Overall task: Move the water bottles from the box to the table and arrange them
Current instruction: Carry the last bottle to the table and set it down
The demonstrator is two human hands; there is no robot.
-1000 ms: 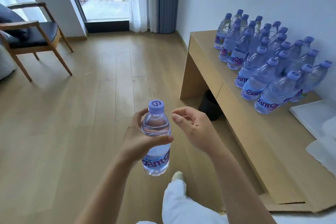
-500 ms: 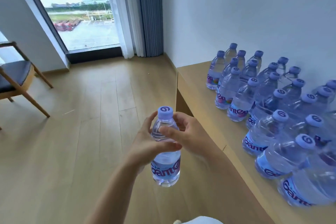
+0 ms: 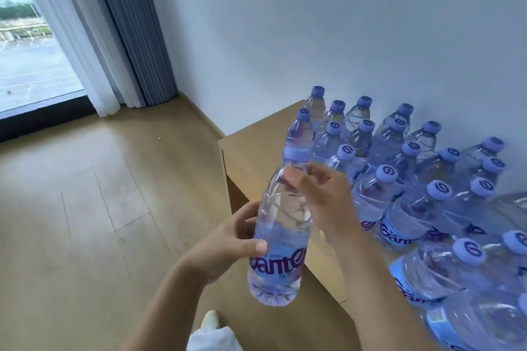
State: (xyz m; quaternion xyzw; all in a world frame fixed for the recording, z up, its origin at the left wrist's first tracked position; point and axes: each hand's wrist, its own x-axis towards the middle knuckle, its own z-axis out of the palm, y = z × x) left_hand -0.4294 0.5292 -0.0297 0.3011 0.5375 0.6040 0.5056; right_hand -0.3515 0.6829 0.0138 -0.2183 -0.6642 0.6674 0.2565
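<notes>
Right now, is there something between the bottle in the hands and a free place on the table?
Nothing visible blocks it. The held bottle hangs beside the table, whose near left corner is bare; the standing bottles fill the area behind.

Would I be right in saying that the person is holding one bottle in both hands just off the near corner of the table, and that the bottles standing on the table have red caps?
Not quite: the head view shows the caps of the standing bottles are light purple-blue, not red. The rest holds: the left hand and right hand both hold the bottle off the table corner.
</notes>
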